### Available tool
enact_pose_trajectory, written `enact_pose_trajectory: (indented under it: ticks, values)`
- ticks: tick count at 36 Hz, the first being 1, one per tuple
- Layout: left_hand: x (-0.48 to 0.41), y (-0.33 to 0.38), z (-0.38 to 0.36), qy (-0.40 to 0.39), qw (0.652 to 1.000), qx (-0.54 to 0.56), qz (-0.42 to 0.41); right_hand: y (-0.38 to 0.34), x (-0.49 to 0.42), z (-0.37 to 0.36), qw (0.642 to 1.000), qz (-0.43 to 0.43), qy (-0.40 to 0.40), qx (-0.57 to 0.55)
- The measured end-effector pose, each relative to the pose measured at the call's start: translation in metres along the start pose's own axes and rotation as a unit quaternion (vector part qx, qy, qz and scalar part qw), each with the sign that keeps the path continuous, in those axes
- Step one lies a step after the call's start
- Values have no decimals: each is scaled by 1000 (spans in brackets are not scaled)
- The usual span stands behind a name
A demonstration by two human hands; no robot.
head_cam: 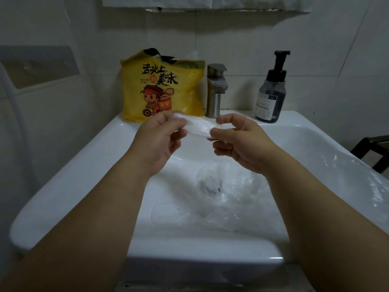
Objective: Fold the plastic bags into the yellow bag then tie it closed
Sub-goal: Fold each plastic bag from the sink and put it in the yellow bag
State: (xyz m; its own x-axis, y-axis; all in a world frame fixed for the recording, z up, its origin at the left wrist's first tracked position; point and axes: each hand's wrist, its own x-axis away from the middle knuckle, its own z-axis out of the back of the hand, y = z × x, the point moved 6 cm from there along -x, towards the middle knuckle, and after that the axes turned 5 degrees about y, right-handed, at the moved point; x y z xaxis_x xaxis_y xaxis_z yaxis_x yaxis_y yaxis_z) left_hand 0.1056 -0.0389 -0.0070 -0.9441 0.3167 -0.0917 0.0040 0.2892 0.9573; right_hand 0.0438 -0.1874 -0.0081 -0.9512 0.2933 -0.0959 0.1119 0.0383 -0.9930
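The white sink point(63, 186) holds crumpled clear bags point(221, 203). The yellow bag point(164, 91) stands on its back ledge beside the tap point(214, 91). Above the basin, the left hand point(160, 140) and right hand point(242, 142) each pinch one end of a folded clear bag point(197, 126).

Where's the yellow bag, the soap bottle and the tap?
yellow plastic bag point(134, 98): head view, printed front.
dark pump soap bottle point(271, 95): head view, its body.
grey metal tap point(213, 102): head view, its stem.

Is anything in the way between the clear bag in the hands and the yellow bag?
Nothing visible. The left hand and right hand pinch the clear bag just in front of the yellow bag; the tap stands off to its right.
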Motion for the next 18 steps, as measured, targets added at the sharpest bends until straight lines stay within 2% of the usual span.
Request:
enact_pose_trajectory:
  ticks: [3,5,8,9,13,18]
  values:
    - [0,0,-4,-1,998,61,7,2,1,-7,1000,-8,-10,-20]
    - [3,-5,-13,-39,997,64,21,3,3,-16,999,-1,-23,-30]
    - [14,-23,-36,-141,987,-54,47,6,8,-32,996,-9,-51,-68]
    - [17,-28,-41,-150,984,-77,53,7,9,-35,995,-13,-58,-77]
    - [10,-24,-35,-86,994,-46,57,10,9,-39,993,-30,-65,-94]
    - [3,-14,-24,-43,998,21,42,10,7,-33,993,-56,-50,-87]
